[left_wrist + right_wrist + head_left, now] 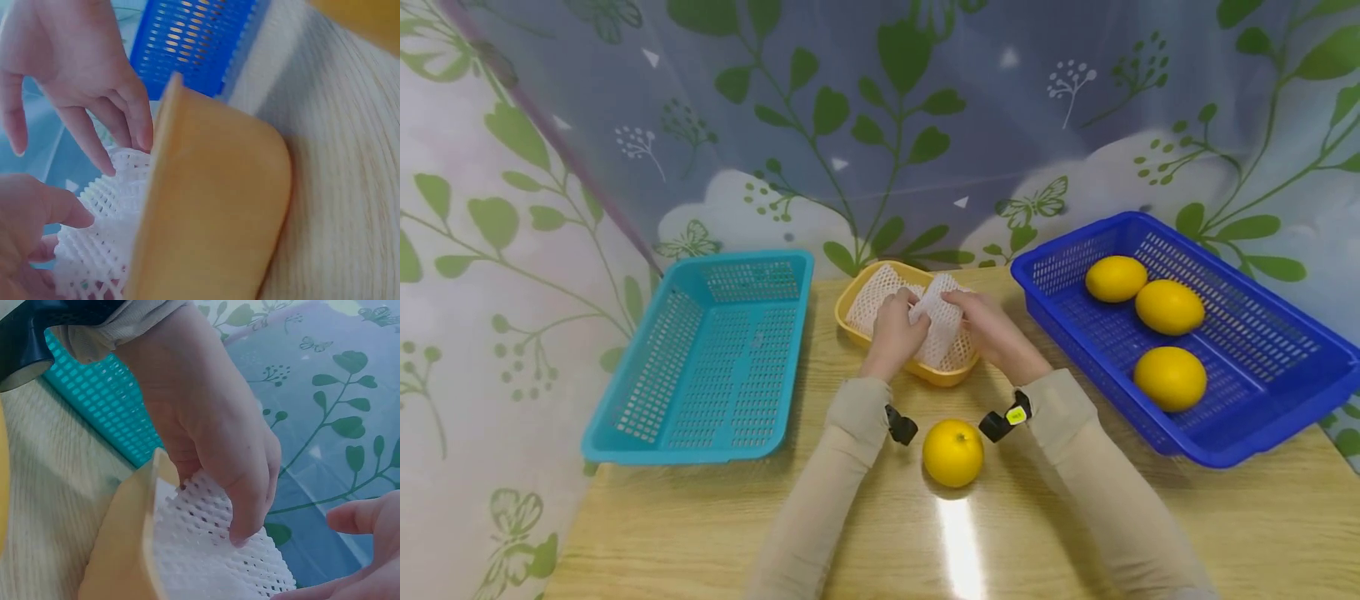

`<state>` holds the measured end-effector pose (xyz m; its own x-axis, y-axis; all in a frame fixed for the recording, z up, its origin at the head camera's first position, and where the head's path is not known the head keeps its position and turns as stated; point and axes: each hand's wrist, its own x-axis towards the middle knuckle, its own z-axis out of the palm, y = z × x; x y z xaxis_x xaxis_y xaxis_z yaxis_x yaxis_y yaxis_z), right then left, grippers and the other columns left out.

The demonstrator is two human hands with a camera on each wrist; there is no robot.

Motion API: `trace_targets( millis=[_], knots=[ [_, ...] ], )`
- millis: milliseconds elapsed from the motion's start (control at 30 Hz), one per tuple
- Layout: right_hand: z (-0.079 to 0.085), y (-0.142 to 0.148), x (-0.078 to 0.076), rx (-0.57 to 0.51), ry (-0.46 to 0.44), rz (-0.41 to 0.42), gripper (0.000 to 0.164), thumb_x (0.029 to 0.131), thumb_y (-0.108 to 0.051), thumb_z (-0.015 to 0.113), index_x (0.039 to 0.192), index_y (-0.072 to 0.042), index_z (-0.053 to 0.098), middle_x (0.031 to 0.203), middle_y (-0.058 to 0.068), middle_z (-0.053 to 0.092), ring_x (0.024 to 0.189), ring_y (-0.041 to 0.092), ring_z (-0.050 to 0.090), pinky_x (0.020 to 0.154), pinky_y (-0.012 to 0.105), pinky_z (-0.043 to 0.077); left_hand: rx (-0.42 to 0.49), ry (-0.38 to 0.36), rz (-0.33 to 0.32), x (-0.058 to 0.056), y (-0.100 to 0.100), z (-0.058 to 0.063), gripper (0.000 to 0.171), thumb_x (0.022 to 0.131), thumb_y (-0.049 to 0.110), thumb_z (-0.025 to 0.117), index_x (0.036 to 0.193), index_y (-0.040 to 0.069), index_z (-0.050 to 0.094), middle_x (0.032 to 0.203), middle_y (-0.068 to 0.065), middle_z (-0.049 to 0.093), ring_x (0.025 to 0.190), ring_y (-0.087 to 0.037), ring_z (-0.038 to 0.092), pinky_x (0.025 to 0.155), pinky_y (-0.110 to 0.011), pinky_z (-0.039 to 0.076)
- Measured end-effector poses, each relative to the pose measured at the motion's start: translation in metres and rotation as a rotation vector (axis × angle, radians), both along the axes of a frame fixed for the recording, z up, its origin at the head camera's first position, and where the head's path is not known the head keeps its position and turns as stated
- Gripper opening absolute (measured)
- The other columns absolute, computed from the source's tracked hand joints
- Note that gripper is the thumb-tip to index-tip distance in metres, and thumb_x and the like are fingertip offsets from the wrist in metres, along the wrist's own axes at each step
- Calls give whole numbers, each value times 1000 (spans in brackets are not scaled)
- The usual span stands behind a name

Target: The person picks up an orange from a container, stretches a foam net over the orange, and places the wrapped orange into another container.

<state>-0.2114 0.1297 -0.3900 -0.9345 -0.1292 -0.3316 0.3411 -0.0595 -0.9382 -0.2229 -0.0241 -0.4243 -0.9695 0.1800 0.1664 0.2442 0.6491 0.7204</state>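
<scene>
My left hand (895,329) pinches a white foam fruit net (942,325) between thumb and fingers, over a small yellow basket (943,377). Beside it my right hand (992,329) has its fingers extended, their tips at the net's upper right part; in the right wrist view its thumb stands apart from the net. More white foam netting (876,293) lies in the yellow basket. Both hands are close above its rim. On the table in front of the basket, between my wrists, sits a round yellow-orange fruit (953,454).
To the left stands a teal perforated basket (741,375). On the right a blue perforated basket (1232,367) holds three yellow-orange fruits (1170,379). A patterned curtain (880,150) hangs behind the wooden table (700,533).
</scene>
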Motion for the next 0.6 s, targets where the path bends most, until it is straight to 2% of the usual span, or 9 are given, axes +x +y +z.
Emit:
trace_targets(
  millis=[100, 233, 333, 467, 600],
  knots=[
    [7, 2, 4, 23, 10, -2, 65, 102, -22, 47, 153, 7, 19, 164, 16, 8, 149, 29, 8, 120, 45, 10, 51, -2, 6, 4, -2, 5, 21, 93, 9, 61, 110, -2, 59, 105, -19, 62, 93, -30, 59, 76, -42, 51],
    [17, 4, 13, 34, 79, 4, 61, 102, -21, 47, 150, 10, 26, 162, 17, 16, 149, 29, 12, 120, 47, 12, 136, -34, 32, 11, -4, 13, 23, 93, 12, 63, 113, 0, 59, 103, -17, 62, 86, -27, 58, 71, -39, 50],
    [26, 5, 22, 33, 150, 10, 56, 103, -19, 46, 148, 11, 31, 160, 19, 21, 149, 28, 14, 119, 47, 13, 202, -53, 59, 18, -6, 21, 26, 92, 14, 65, 114, 1, 61, 103, -17, 62, 86, -26, 58, 71, -38, 50],
    [40, 7, 38, 57, 212, 49, 60, 104, -21, 46, 152, 8, 25, 161, 18, 19, 149, 27, 14, 120, 43, 15, 251, -57, 83, 28, -8, 34, 29, 91, 16, 67, 115, 1, 63, 101, -16, 63, 87, -26, 57, 73, -37, 50],
    [53, 9, 54, 81, 255, 98, 65, 103, -26, 48, 155, 3, 20, 162, 16, 17, 149, 28, 15, 120, 45, 13, 268, -41, 77, 40, -11, 44, 30, 91, 18, 66, 116, 1, 64, 97, -15, 62, 80, -23, 55, 67, -34, 48]
  ],
)
